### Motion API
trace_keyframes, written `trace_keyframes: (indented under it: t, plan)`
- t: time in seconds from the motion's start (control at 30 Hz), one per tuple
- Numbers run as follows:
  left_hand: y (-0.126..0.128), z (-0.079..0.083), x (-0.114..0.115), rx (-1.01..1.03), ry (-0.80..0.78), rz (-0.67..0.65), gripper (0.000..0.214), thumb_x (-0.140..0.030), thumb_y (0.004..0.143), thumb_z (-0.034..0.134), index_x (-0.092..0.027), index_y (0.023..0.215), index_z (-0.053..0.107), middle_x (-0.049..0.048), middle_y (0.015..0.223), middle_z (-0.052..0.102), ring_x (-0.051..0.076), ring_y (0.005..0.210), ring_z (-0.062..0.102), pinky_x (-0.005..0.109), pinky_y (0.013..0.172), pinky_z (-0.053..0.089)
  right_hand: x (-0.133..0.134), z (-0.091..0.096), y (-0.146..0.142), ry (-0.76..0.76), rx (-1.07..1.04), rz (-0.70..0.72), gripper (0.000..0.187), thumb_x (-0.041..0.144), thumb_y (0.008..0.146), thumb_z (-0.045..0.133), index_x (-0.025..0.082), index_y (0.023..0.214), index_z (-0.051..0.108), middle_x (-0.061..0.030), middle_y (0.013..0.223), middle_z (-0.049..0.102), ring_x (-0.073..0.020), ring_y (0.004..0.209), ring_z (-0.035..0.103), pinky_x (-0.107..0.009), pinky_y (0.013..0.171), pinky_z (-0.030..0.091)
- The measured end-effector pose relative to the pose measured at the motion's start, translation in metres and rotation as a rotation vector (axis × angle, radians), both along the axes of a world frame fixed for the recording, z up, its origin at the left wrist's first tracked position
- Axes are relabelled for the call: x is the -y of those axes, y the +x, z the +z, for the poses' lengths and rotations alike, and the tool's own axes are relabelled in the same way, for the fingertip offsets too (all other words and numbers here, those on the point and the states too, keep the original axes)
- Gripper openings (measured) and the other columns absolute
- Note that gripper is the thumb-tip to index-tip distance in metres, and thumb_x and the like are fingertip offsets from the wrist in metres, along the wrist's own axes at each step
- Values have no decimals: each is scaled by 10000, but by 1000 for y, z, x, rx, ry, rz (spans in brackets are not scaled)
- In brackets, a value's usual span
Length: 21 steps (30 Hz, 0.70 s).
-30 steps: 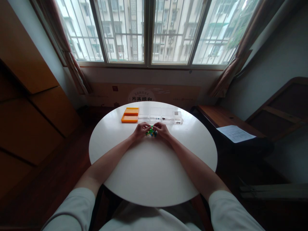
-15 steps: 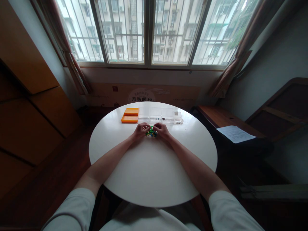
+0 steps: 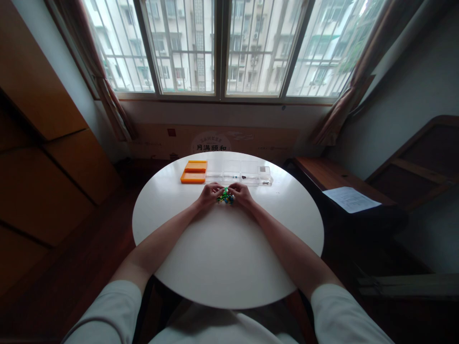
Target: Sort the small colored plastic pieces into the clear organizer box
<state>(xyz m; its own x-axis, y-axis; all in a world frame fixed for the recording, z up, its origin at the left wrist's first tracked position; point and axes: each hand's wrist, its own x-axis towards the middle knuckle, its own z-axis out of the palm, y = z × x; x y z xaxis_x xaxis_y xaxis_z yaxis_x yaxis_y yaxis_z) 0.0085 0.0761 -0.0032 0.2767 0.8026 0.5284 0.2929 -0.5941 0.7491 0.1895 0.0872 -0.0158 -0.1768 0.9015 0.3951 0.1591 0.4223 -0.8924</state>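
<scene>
Between my hands, on the white round table [image 3: 222,258], is a small cluster of green, blue and yellow pieces [image 3: 225,196] that look like toy building bricks. From the left, my left hand [image 3: 211,193] grips the cluster's upper edge with thumb and fingers closed together. Across from it, my right hand [image 3: 241,192] pinches the cluster's other side, its fingertips nearly meeting the left ones. Single pieces are too small to tell apart, and the fingers partly cover them.
Just beyond my hands lie an orange tray [image 3: 193,177] and a clear plastic compartment box [image 3: 233,180] with a few tiny parts inside. A paper sheet [image 3: 351,199] rests on a wooden bench [image 3: 322,174] to the right. Behind the table is a window [image 3: 222,48].
</scene>
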Motion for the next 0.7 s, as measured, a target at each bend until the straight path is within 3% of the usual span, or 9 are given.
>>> trace_keyframes:
  t: [0.37, 0.7]
  plan:
    - [0, -4, -3, -3, -36, -19, 341, -454, 738, 631, -135, 841, 692, 51, 818, 625, 110, 635, 594, 224, 573, 488, 6, 5, -1, -30, -29, 34, 337, 465, 639, 678, 154, 766, 646, -47, 717, 655, -164, 646, 607, -293, 619, 494]
    - [0, -3, -3, -2, -37, -59, 346, -398, 752, 634, -134, 972, 677, 84, 972, 605, 96, 647, 583, 236, 601, 503, 8, 9, -2, -37, -49, 63, 374, 491, 616, 692, 155, 777, 662, -48, 707, 658, -146, 600, 590, -275, 581, 480]
